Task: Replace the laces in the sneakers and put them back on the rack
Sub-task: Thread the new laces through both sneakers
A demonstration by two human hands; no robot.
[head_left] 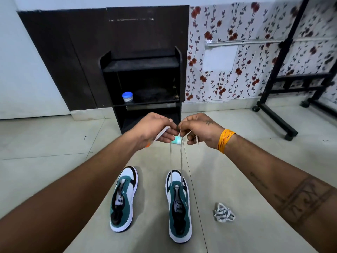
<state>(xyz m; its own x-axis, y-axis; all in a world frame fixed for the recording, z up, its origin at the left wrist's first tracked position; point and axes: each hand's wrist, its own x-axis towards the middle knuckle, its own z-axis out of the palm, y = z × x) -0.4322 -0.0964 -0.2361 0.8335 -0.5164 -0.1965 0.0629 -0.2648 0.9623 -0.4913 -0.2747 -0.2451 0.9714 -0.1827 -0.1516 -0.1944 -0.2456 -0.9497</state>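
**Both hands hold up the ends of a lace threaded in the right sneaker**

On the floor (45,136) at lower left lies the left sneaker (122,199), white, teal and black, toe pointing away, with no lace in it. Above it, the left hand (155,131) is raised in mid-air, its fingers (168,136) curled and pinching one end of a pale lace (180,161). Behind the hands a black shoe rack (144,84) stands against a dark wall panel; a small jar with a blue lid (127,96) sits on its middle shelf.

The lace runs down in two strands from the hands to the toe end of the right sneaker (178,207), which lies just beside the left one, parallel to it and apart from it. The right hand (200,131), nearly touching the left, pinches the other end of the lace with curled fingers; an orange band (225,140) circles its wrist.

Right of the right sneaker, apart from it, a bundled spare lace (224,214) lies on the floor. Farther right a black wheeled stand (275,114) rests before flowered wallpaper.
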